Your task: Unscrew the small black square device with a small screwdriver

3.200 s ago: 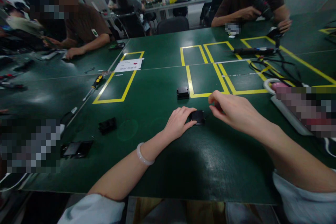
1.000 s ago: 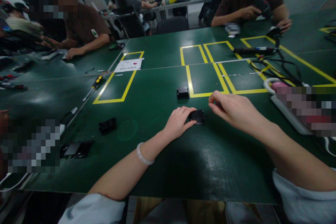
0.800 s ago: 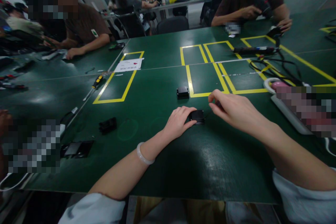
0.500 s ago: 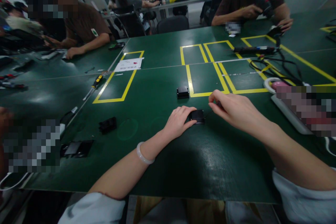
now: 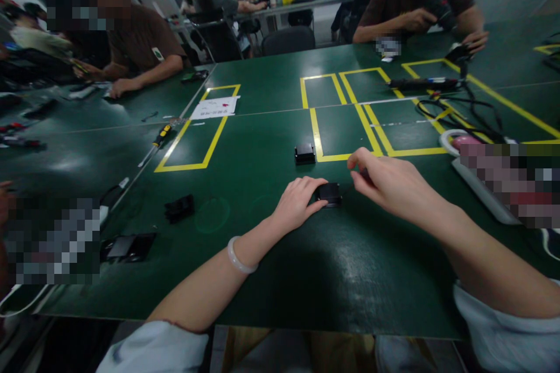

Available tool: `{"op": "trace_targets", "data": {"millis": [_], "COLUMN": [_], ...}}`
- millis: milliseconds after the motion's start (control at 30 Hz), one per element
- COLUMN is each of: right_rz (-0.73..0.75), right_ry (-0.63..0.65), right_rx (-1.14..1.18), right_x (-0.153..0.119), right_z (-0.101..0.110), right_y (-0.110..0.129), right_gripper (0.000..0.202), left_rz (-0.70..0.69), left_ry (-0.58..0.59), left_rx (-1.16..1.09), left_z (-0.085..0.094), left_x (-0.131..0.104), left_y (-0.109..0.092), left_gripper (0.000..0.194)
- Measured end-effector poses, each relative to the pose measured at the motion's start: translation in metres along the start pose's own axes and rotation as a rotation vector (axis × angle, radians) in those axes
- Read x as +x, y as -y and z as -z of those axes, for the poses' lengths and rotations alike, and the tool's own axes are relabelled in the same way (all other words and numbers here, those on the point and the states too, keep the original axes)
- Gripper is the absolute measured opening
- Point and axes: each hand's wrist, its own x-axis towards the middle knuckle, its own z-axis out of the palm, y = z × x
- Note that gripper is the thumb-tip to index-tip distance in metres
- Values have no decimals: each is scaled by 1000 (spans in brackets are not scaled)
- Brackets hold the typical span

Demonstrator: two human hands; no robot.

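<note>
My left hand (image 5: 300,201) grips the left side of a small black block (image 5: 330,194) that rests on the green table (image 5: 245,280). To the right of that block, my right hand (image 5: 378,178) is raised a little, its thumb and fingertips brought together. What those fingertips hold, if anything, is too small and dark to make out. A second black block (image 5: 305,153) stands just behind the first one. Further left lies a black part (image 5: 179,208), and nearer the left edge a flat black piece (image 5: 128,247).
Yellow tape outlines (image 5: 345,158) mark the table. A yellow-black screwdriver (image 5: 163,135) and a paper sheet (image 5: 215,107) lie at the left. Black cables (image 5: 481,108) and a grey-white object (image 5: 485,195) are at the right. Other people sit around, one holding a dark tool (image 5: 440,10).
My hands and the black blocks show almost no movement. At the far left edge, another person's hand has shifted slightly.
</note>
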Motion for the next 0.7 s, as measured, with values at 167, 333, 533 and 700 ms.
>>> {"op": "trace_targets", "data": {"millis": [167,333,533,700], "right_rz": [29,41,9,-11], "right_ry": [-15,-14,-4,15], "right_rx": [20,-10,2,-5], "right_x": [-1,0,0,0], "right_z": [-1,-1,0,0], "right_y": [-1,-2,1,1], "right_gripper": [20,18,17,17], "left_rz": [-3,-4,1,-3], "left_ry": [-5,-5,-3,-5], "left_rx": [-1,5,-1,-4], "left_z": [0,1,0,0], "left_x": [0,-1,0,0], "left_y": [0,-1,-1,0], "left_gripper": [38,39,38,38]}}
